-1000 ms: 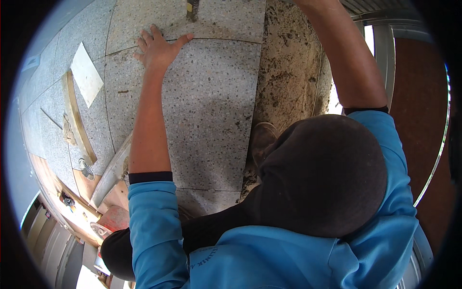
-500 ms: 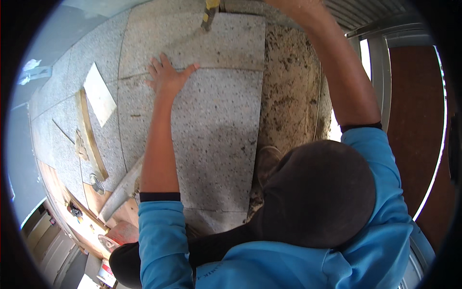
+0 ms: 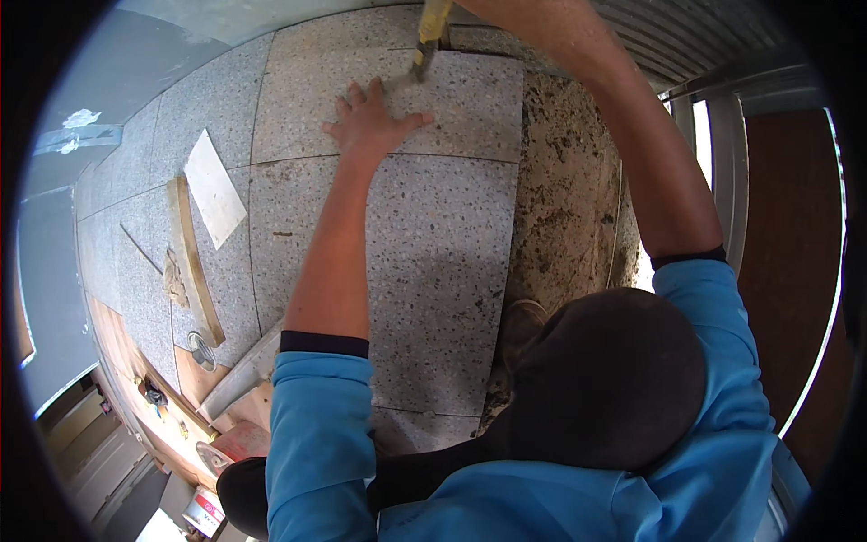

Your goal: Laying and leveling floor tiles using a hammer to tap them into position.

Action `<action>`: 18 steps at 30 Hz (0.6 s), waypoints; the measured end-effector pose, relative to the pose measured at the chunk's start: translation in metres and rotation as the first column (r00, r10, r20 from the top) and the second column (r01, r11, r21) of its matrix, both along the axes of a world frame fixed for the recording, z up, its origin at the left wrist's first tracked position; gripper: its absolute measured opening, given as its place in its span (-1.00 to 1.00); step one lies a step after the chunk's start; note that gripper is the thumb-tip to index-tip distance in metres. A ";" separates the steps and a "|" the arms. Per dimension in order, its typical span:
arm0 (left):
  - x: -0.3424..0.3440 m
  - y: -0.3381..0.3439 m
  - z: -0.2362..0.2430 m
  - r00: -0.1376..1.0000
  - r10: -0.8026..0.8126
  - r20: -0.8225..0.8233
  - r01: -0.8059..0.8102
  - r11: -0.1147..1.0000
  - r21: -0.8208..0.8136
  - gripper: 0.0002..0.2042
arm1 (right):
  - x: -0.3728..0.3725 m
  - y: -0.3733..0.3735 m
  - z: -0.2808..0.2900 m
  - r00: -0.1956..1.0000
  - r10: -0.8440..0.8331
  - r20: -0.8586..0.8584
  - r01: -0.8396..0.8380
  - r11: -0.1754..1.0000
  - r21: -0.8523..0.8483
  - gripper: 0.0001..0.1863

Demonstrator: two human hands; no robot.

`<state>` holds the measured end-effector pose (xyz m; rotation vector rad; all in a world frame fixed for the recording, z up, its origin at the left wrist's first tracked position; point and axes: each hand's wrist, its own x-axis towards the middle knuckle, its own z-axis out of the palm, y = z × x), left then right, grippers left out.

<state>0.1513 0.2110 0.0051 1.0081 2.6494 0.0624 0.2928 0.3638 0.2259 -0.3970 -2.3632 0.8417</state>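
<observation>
From where I stand, the tile [image 3: 479,104] lies directly under the left grip [image 3: 372,122]. This grip is open: the palm is turned down, the fingers are spread, and the thumb points to the right. A tool [image 3: 433,23], yellow with a dark lower part, hangs just beyond the thumb; its end is blurred, so I cannot tell whether it touches the tile. The right arm [image 3: 623,99] reaches up beside this tool, but the right grip is outside the view, and I cannot tell if it is closed around the handle.

Nearer the body than the left grip lies a second tile [image 3: 433,262], speckled grey like the first. To the right of the left grip there is a strip of rough, dirty ground [image 3: 564,172]. On its left, well apart, are a white sheet [image 3: 215,190], a wooden batten [image 3: 192,257] and a thin rod [image 3: 142,248]. Below these, toward the body, I see a grey bar [image 3: 237,379]. The knee [image 3: 610,379], in dark cloth, stands below and to the right.
</observation>
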 end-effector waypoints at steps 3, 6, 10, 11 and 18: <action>-0.009 -0.002 -0.007 0.999 -0.005 -0.039 0.005 1.000 0.001 0.26 | -0.006 -0.003 0.006 0.998 0.019 -0.060 -0.021 0.999 -0.027 -0.67; -0.008 0.000 -0.012 0.998 -0.013 -0.054 0.014 1.000 0.021 0.26 | -0.017 0.009 -0.008 0.969 0.088 -0.230 -0.068 0.993 0.095 -0.71; -0.008 -0.002 -0.014 0.999 -0.023 -0.045 0.024 1.000 0.018 0.26 | -0.022 0.012 -0.014 0.978 0.133 -0.162 -0.120 0.989 0.088 -0.73; -0.008 -0.005 -0.015 0.998 -0.033 -0.054 0.035 0.999 0.038 0.25 | -0.022 0.011 -0.013 0.985 0.110 -0.135 -0.098 0.991 0.094 -0.74; -0.013 -0.005 -0.023 0.994 -0.067 -0.092 0.077 0.991 0.112 0.24 | -0.026 0.010 -0.006 0.984 0.079 -0.157 -0.076 0.997 0.024 -0.76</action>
